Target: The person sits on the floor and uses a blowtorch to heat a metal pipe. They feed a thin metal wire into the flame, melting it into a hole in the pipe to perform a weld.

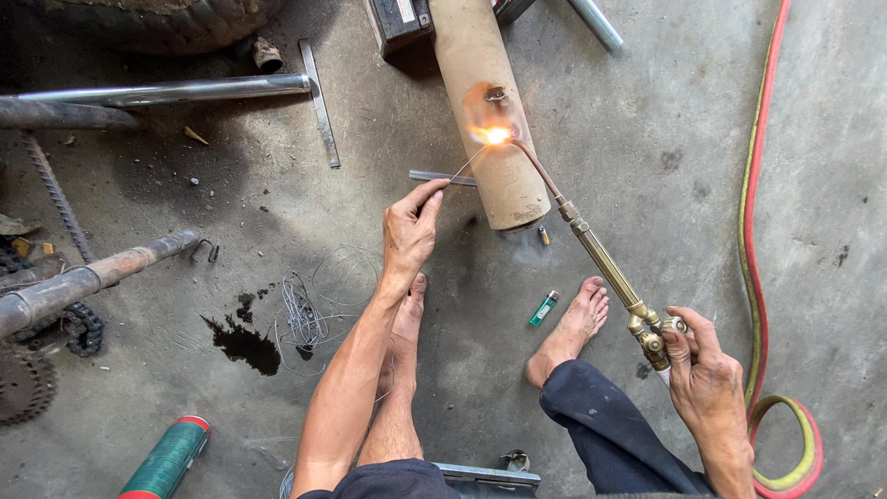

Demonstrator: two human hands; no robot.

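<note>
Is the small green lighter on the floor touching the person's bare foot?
No, the small green lighter lies on the concrete floor apart from the bare foot, with a gap between them.

Green lighter [543,308] on concrete floor [665,139], center. Green canister with red ends [166,459] near left. Dark spill [245,342] beside a tangle of thin wire [305,310]. Chain and sprocket [37,356] far left edge, possibly motorcycle parts. Chrome tube [166,91] far left. Red-yellow hoses [762,231] right.

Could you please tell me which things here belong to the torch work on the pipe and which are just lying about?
In use: brass torch, filler wire, tan pipe, red-green hose.
Lying about: green lighter, wire coil, green can, chain.
</note>
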